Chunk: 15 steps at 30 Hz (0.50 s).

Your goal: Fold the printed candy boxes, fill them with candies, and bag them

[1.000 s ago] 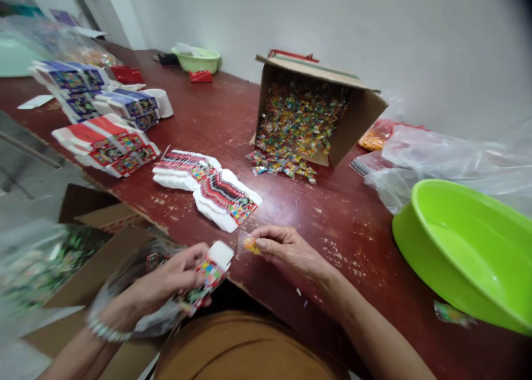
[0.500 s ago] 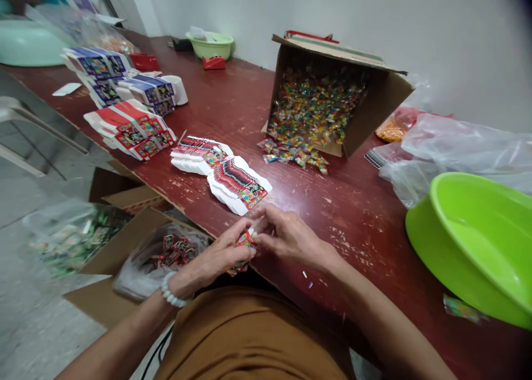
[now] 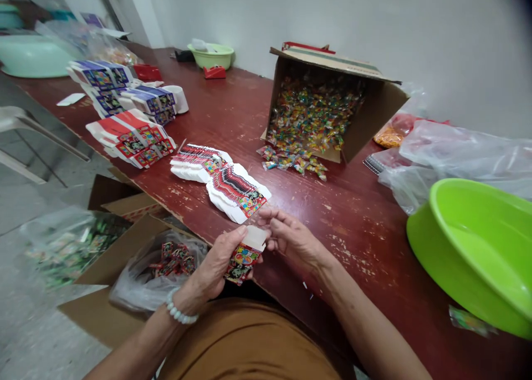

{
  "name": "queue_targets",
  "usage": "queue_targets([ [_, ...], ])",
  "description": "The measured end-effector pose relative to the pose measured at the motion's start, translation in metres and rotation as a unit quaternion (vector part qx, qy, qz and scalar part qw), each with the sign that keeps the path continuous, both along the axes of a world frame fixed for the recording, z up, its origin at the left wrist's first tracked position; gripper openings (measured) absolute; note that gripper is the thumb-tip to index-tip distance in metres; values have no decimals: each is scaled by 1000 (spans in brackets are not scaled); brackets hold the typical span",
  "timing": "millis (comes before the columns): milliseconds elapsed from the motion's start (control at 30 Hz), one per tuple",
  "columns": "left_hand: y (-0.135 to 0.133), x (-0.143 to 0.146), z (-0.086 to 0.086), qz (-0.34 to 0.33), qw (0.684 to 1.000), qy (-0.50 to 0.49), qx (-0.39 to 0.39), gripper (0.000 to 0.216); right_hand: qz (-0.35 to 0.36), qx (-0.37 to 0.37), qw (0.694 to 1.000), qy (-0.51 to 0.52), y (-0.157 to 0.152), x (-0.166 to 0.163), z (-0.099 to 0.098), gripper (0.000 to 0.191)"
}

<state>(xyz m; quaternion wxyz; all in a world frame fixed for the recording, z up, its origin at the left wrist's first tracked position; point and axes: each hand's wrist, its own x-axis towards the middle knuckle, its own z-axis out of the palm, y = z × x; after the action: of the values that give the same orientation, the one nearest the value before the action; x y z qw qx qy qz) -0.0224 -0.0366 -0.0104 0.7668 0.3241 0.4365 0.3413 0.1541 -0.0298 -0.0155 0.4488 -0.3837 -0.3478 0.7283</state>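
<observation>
My left hand is closed around a small red candy box with cartoon print, its white flap standing up at the top. Beside that flap is my right hand, fingers loosely bent and apart; the fingertips are at the flap's edge, and whether they touch it I cannot tell. Beyond my hands, a fanned row of flat red-and-white boxes lies on the table. Wrapped candies fill a tipped cardboard carton and spill from its mouth.
Bundled flat boxes, red and blue, are stacked at the left. A bright green basin stands right. Below the table edge, an open carton holds a plastic bag of red packets. A stool is at far left.
The box in my left hand has turned so its printed face and raised white flap show. My right hand has drawn slightly away from it, with its fingers loosened.
</observation>
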Motion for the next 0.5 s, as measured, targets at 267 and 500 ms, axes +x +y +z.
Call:
queue_targets([
  [267, -8, 7, -2, -2, 998, -39, 43, 53, 21, -40, 999, 24, -9, -13, -8, 53],
  [500, -9, 5, 2, 30, 997, -58, -35, 49, -82, 302, 916, -249, -18, -14, -4, 20],
])
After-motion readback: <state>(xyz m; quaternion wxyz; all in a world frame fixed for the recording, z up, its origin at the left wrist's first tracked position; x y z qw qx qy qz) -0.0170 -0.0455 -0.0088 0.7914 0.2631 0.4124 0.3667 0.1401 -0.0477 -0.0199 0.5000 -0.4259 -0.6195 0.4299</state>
